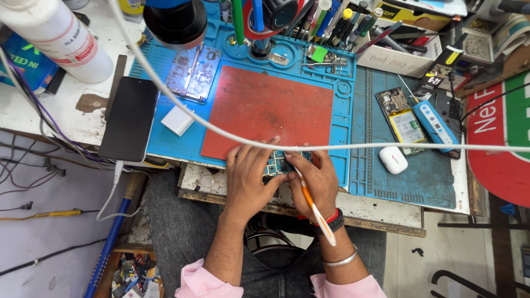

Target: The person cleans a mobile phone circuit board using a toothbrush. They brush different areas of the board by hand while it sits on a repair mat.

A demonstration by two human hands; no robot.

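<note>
A: Head view first; what are the hands doing?

B: Both meet at the near edge of the blue work mat (165, 140); the left hand (248, 176) lies with fingers curled down onto a small circuit board (277, 163), pinning it; the right hand (314, 182) is closed round an orange-and-white brush (316, 208), whose head end touches the board while the handle slants back over the wrist.

A: And the board itself?

B: Between the two hands, at the near rim of the mat, just below the red pad (268, 113); mostly covered by fingers.

A: The surface and room?

B: A worn, cluttered workbench (386, 207); the mat covers most of it; floor and loose cables show to the left.

A: What lies around?

B: A black phone (130, 118) on the left edge of the mat; a small white block (178, 120) beside it; an opened phone (402, 118) showing its battery to the right, with a white earbud case (393, 160) nearer; tools stand in a holder at the far side.

A: Anything in the way?

B: A white cable (386, 147) crosses the picture just above the fingers; a dark lens housing (175, 22) hangs at the far side.
</note>
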